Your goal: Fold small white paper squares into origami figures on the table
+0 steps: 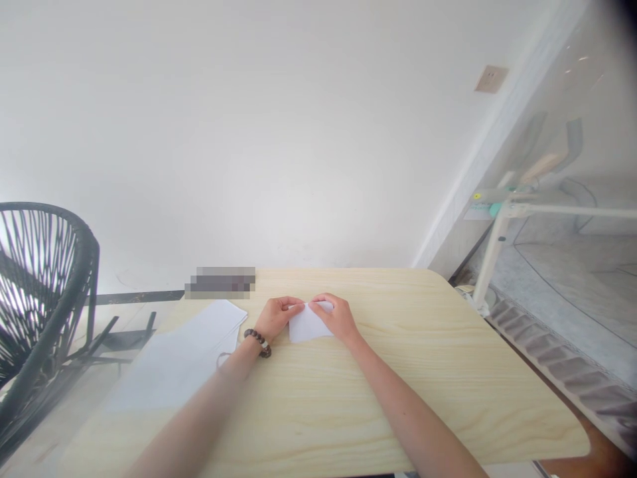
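Note:
A small white piece of paper [309, 326] is held between my two hands over the middle of the table. My left hand [277, 316] pinches its upper left edge, thumb and fingers pressed together. At the upper right edge, my right hand [337, 315] grips the same paper with thumb and fingertips. The two thumbs almost meet at the top. Whether the paper is folded I cannot tell. Dark round beads form a bracelet [259, 342] on my left wrist.
White paper sheets [184, 355] lie on the left of the pale wooden table [428, 372]. A blurred-out dark object [219, 283] sits at the back left corner. Beyond the left edge stands a dark woven chair [44, 292]. A white metal frame [492, 255] rises at the right.

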A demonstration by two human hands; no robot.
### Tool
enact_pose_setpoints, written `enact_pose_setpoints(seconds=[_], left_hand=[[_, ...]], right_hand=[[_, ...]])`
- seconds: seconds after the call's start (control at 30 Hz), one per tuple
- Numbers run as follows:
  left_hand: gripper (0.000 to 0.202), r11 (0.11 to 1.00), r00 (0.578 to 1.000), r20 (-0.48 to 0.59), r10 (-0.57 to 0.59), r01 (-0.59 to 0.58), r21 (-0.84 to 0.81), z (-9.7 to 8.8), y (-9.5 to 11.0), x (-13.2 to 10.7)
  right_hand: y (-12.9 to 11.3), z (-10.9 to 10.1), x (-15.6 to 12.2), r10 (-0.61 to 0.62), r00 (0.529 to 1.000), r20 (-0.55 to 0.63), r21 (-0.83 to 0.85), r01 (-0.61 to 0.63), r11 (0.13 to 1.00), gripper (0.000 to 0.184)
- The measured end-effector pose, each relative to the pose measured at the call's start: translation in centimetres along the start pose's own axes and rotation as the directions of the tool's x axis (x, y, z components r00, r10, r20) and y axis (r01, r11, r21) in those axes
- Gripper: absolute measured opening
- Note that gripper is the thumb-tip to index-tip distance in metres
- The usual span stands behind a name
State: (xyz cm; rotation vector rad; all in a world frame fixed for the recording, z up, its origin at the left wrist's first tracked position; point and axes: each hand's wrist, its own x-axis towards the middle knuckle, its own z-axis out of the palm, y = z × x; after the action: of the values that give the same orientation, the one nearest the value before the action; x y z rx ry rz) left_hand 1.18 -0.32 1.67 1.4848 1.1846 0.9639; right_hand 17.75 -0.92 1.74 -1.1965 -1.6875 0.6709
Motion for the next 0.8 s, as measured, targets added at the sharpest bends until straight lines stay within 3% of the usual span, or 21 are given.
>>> enact_pose_setpoints(seconds=[0.3,0.63,0.8], left_hand=[[0.032,0.999,0.998,0.038,0.039,-0.040,0.036,0.0,-0.4,0.0],[0.034,0.997,0.999,0.044,0.026,-0.029,0.078,0.1,0.6,-0.2],[0.035,1.000,0.998,0.056,-0.012,0.011,0.019,0.1,0.7,-0.4]], right_hand=[[0.2,-0.1,0.4,-0.105,0.994,-0.001,-0.060,0.105,0.993,0.012],[0.8,0.1,0.3,-0.127,0.991,0.030,-0.036,0.128,0.991,0.012],[0.9,-0.1,0.4,-0.099,0.993,0.067,-0.018,0.101,0.995,0.015]])
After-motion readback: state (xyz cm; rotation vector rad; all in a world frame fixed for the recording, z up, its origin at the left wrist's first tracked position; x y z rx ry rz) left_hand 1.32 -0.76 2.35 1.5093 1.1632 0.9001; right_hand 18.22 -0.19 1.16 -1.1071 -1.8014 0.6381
